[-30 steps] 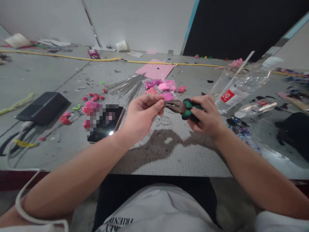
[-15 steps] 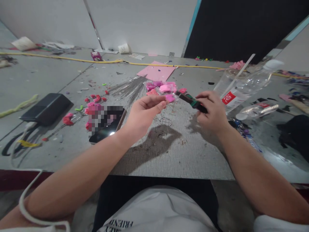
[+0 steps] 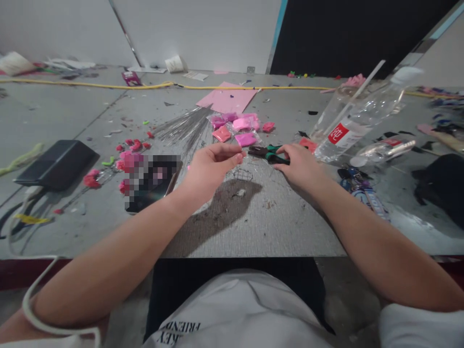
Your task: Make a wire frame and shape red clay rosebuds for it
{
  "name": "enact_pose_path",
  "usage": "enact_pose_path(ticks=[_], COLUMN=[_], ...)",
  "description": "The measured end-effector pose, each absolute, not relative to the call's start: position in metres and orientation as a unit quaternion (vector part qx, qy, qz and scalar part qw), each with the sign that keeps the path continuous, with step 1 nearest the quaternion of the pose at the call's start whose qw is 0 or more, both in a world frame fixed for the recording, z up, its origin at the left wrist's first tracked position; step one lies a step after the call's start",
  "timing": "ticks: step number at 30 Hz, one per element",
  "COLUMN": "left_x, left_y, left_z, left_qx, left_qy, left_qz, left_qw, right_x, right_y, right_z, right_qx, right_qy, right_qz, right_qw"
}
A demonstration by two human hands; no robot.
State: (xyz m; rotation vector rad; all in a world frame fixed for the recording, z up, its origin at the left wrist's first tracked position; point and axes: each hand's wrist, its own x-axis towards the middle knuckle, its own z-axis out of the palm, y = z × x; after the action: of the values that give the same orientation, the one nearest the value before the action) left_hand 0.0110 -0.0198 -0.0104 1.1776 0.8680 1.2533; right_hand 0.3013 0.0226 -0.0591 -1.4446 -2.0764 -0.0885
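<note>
Dim light is falling from above; the bare left hand [image 3: 212,169] is casting a soft shadow [image 3: 223,210] on the grey, streaked desk [image 3: 286,232]. Pale glare [image 3: 413,233] is gleaming at lower right, and edges are looking stretched, soft.

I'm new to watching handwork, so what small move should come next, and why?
Perhaps the right hand should let go of the pliers: they appear to rest on the table, while the left hand's fingertips are pinched together, apart from them.

Pliers [image 3: 271,155] are showing dull metal, plastic bottle [image 3: 369,117] is gleaming, metal wires [image 3: 184,126] are glinting, paper [image 3: 229,99] is looking matt
</note>
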Motion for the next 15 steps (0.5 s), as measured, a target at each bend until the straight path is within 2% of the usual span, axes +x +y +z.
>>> enact_pose_path(ticks=[6, 8, 11, 15], left_x=[0.014, 0.016, 0.018, 0.019], left_y=[-0.022, -0.023, -0.024, -0.023], left_z=[-0.011, -0.011, -0.010, -0.011], left_qx=[0.544, 0.562, 0.596, 0.634], left_qy=[0.381, 0.382, 0.380, 0.376], left_qz=[0.522, 0.516, 0.491, 0.452], left_qw=[0.535, 0.521, 0.510, 0.502], right_x=[0.282, 0.265, 0.238, 0.219], right_y=[0.009, -0.004, -0.025, -0.035], right_z=[-0.038, -0.023, -0.008, -0.006], right_qx=[-0.554, -0.550, -0.498, -0.460], right_qy=[-0.763, -0.750, -0.729, -0.709], right_qz=[0.001, 0.077, 0.298, 0.374], right_qw=[0.334, 0.358, 0.363, 0.383])
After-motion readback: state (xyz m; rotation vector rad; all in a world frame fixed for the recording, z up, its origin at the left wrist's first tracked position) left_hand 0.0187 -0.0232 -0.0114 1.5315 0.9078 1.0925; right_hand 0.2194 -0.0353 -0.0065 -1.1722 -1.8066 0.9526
